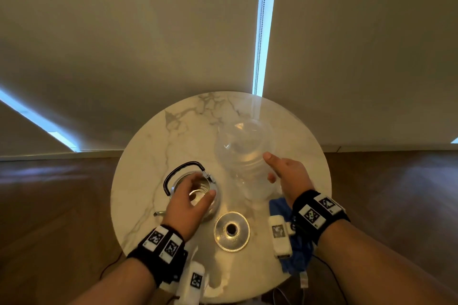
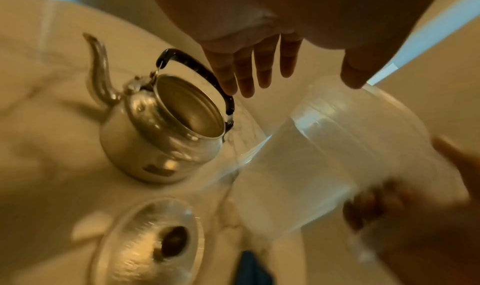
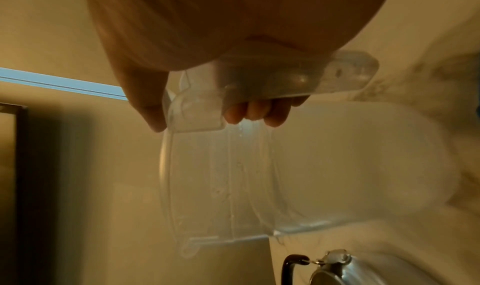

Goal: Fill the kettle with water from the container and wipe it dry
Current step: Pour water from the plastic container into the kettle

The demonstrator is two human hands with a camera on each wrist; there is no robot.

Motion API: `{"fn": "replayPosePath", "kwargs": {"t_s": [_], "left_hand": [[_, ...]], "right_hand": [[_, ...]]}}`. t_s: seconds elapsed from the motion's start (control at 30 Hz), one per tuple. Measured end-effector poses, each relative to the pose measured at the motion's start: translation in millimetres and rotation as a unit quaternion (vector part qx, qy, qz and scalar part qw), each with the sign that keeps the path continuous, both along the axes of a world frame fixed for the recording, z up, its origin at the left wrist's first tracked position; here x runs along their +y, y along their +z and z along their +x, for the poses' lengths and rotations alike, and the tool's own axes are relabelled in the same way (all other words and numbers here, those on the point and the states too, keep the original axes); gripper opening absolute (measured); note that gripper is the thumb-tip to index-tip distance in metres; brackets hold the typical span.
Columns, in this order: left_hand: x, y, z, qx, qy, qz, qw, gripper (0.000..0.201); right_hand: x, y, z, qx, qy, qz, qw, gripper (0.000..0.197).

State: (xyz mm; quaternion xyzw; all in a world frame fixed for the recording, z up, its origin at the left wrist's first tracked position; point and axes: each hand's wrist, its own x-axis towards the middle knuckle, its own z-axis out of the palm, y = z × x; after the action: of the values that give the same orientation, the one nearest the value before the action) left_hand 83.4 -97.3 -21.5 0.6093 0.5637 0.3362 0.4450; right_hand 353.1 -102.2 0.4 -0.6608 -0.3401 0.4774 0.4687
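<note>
1. On the round marble table [image 1: 138, 156], toward its near-left edge, stands the kettle [image 2: 155, 133]; polished metal, curved spout, black bail handle tipped back, mouth uncovered.
2. Beside it, toward the near edge, lies its lid [image 1: 231, 231], knob up; a blue cloth [image 1: 278, 207] sits at the near-right edge.
3. Right hand [image 1: 288, 176] grasps the clear plastic container [image 3: 259, 176] by its handle, fingers curled round it; the container is tilted, just right of the kettle.
4. Left hand [image 1: 189, 202] hovers over the kettle's mouth, fingers straight and spread, gripping nothing.
</note>
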Motion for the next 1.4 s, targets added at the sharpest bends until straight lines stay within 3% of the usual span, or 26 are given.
{"fn": "replayPosePath", "kwargs": {"t_s": [0.1, 0.2, 0.3, 0.43, 0.63, 0.83, 1.07, 1.4], "left_hand": [[13, 10, 2, -0.134, 0.079, -0.129, 0.979, 0.063], [13, 23, 4, -0.242, 0.043, -0.206, 0.947, 0.064], [1, 37, 6, -0.271, -0.030, -0.207, 0.939, 0.069], [-7, 33, -1, -0.304, -0.021, -0.216, 0.928, 0.078], [-15, 19, -14, -0.296, -0.038, -0.259, 0.919, 0.056], [-18, -1, -22, -0.286, -0.013, -0.325, 0.902, 0.063], [-26, -18, -24, -0.289, 0.030, -0.387, 0.875, 0.063], [-23, -30, -23, -0.251, 0.063, -0.385, 0.886, 0.070]], "right_hand": [[-14, 12, -8, 0.009, 0.044, 0.020, 0.999, 0.068], [-30, 26, -24, 0.028, 0.068, 0.041, 0.996, 0.062], [-43, 37, -43, 0.041, 0.063, 0.044, 0.996, 0.071], [-53, 45, -63, -0.008, 0.049, 0.024, 0.998, 0.078], [-63, 49, -77, 0.016, -0.003, -0.032, 0.999, 0.087], [-68, 49, -89, -0.032, 0.003, -0.074, 0.997, 0.060], [-59, 43, -94, -0.108, 0.030, -0.114, 0.987, 0.062], [-38, 42, -86, -0.175, 0.082, -0.152, 0.969, 0.066]]}}
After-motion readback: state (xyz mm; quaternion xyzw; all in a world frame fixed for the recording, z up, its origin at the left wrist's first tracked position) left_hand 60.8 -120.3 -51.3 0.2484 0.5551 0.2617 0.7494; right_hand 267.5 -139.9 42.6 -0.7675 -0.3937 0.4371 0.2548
